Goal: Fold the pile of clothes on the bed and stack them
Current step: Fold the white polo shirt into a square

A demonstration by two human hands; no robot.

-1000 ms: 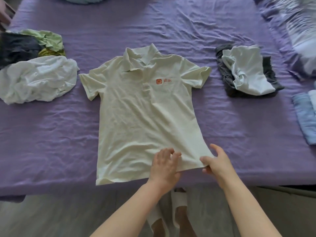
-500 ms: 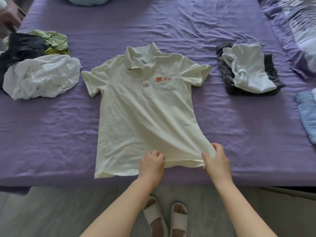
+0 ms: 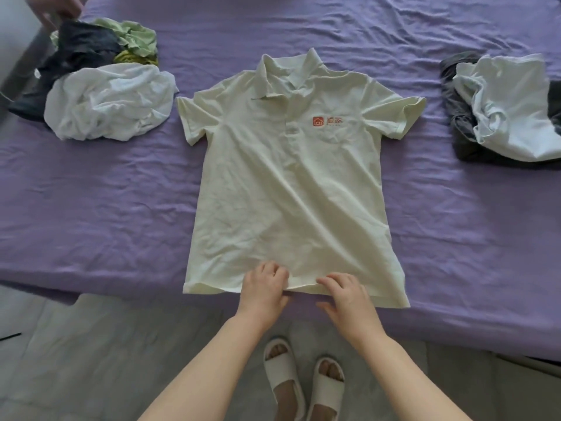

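A cream polo shirt [image 3: 288, 183] lies flat, front up, mid-bed [image 3: 106, 192]. The left hand [image 3: 263, 288] and right hand [image 3: 346, 296] sit together at its near hem, fingers curled, pinching the edge. An unfolded pile [image 3: 103, 86] lies far left; white-on-grey clothes [image 3: 504, 107] lie far right.

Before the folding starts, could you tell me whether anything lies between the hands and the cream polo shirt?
Nothing visible does: the left hand and right hand already rest on the near hem of the cream polo shirt, which lies flat on the purple bedsheet.
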